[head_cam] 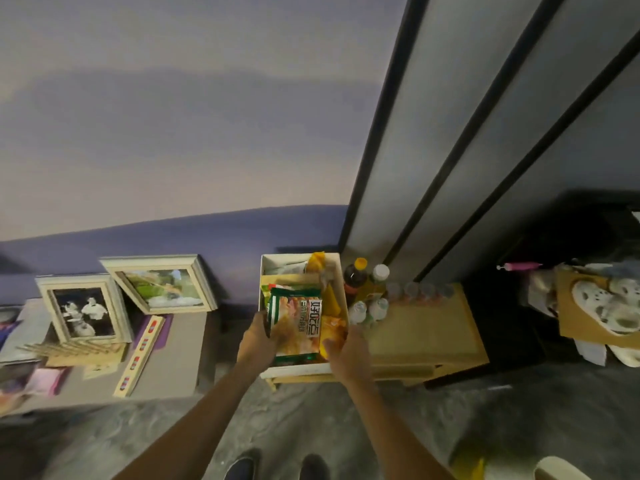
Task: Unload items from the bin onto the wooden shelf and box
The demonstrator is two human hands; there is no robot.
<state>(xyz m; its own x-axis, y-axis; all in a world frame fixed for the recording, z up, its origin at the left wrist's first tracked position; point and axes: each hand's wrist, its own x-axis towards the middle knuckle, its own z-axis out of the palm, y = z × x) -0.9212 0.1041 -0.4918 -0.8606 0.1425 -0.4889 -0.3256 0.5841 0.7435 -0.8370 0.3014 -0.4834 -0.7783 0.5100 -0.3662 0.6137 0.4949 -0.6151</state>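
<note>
A white box (pixel 341 296) stands on the left part of a low wooden shelf (pixel 426 330) and holds several snack packets. On top lies a green and orange snack packet (pixel 298 323). My left hand (pixel 258 337) grips its left edge. My right hand (pixel 346 351) sits at the box's near right corner, fingers on a yellow packet (pixel 334 336); its grip is unclear. Bottles (pixel 356 278) and small white containers (pixel 369 310) stand on the shelf right of the box. The bin is not in view.
A grey low table (pixel 173 348) at left carries two leaning picture frames (pixel 83 310), a long wooden strip and papers. Dark sliding door rails (pixel 450 168) rise behind the shelf. A cardboard box with pale shoes (pixel 602 306) sits at right. My feet show on the grey floor.
</note>
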